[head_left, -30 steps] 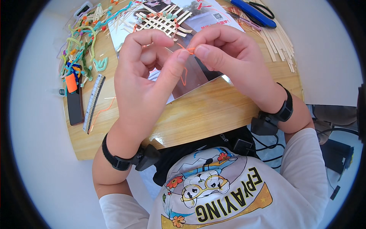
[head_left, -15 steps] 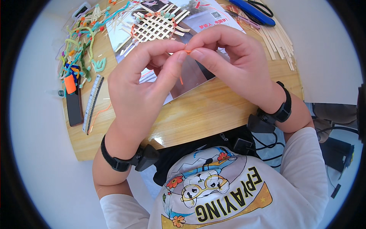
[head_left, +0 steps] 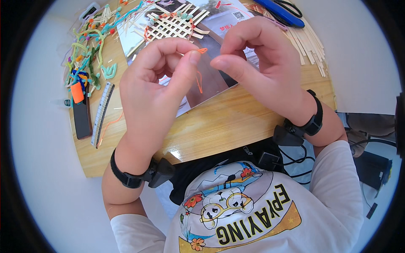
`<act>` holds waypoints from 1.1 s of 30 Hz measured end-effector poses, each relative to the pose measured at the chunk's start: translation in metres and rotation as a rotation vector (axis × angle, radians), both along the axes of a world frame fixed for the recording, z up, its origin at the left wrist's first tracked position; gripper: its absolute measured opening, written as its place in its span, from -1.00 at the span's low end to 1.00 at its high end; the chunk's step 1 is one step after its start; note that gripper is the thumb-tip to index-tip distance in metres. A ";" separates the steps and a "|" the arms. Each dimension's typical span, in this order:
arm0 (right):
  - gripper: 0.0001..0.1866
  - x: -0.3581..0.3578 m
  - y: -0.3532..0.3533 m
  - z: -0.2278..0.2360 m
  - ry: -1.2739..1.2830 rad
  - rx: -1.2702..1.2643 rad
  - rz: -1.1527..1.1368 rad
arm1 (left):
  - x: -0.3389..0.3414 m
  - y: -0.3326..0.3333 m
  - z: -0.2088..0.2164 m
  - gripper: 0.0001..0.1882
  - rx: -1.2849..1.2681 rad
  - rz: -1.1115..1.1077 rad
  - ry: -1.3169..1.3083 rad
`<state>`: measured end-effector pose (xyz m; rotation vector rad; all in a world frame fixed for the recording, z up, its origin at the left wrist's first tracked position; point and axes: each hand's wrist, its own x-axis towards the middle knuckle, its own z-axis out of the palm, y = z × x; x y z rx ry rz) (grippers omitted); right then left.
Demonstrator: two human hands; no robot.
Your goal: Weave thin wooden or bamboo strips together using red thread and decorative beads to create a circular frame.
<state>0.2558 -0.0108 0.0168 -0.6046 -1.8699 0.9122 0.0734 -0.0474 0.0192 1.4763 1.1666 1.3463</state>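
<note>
Between the thumb and forefinger of my left hand (head_left: 156, 84) is pinched a thin orange cord (head_left: 203, 51). A small bunched end sticks out past the fingertips, and a loop of it hangs below. My right hand (head_left: 265, 67) is raised just to the right, apart from the cord, with its fingers curled and a gap between thumb and forefinger; nothing shows in it. Beyond the hands, a round woven lattice of pale flat strips (head_left: 174, 29), edged with orange cord and pale green beads, lies on a printed poster sheet (head_left: 209, 82).
A tangle of coloured fuzzy stems and beads (head_left: 90, 55) covers the table's far left. Nearby are a dark phone (head_left: 82, 118), a ruler (head_left: 102, 114) and an orange cylinder (head_left: 77, 92). At far right lie loose pale strips (head_left: 308, 46) and a blue-handled tool (head_left: 283, 13).
My right thumb and forefinger have let go of the orange cord and drawn away to the right. The left hand keeps its pinch, and the cord's end now shows free.
</note>
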 end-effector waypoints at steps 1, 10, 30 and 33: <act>-0.89 0.000 -0.001 0.001 0.002 0.000 0.003 | -0.001 0.001 -0.001 -0.88 0.003 0.013 -0.001; -0.86 0.000 0.001 -0.001 -0.102 -0.060 -0.043 | 0.001 -0.002 0.001 -0.87 -0.031 -0.038 -0.031; -0.91 -0.001 0.000 0.001 -0.169 -0.035 -0.074 | -0.003 0.004 -0.007 -0.88 0.022 -0.048 0.050; -0.91 0.002 0.006 0.000 -0.098 -0.077 -0.038 | -0.001 0.003 -0.005 -0.88 0.048 -0.014 0.123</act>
